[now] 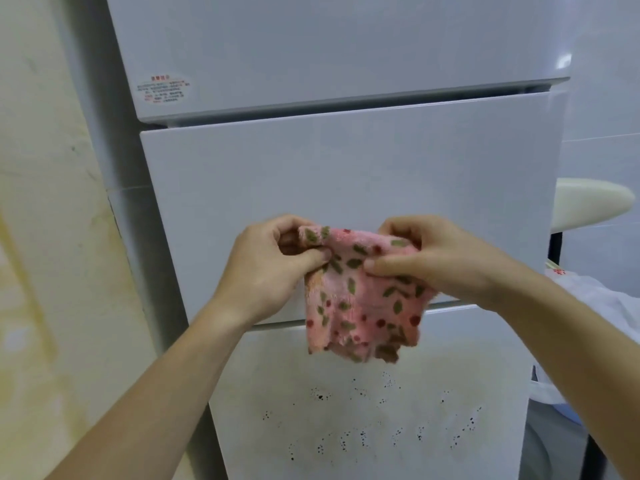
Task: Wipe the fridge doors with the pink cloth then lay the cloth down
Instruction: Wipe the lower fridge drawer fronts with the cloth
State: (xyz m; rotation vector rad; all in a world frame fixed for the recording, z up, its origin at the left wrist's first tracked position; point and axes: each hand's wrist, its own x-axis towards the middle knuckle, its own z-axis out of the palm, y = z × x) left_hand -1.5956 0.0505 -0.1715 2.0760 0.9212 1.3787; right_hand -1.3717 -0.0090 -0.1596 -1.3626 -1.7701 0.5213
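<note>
The pink cloth point(360, 296) with green leaves and red dots hangs crumpled in front of the white fridge doors point(346, 174), the lowest dark-speckled.

LOCATION: DOMESTIC KITCHEN CORNER

A white three-door fridge point(346, 185) with a printed label point(164, 90) stands against a stained, yellowed wall point(52, 237). White wall tiles point(606, 98) lie to its right, beside a cream round seat point(588, 202).

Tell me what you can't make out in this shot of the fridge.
Head view:
Print on the sticker on the top door: too small and blurred to read.
Top corners of the pink cloth: hidden inside the left hand and right hand pinching it.
Lower part of the bottom door: cut off by the frame edge.
Identity of the pale rounded object: partly hidden by the middle door.
</note>
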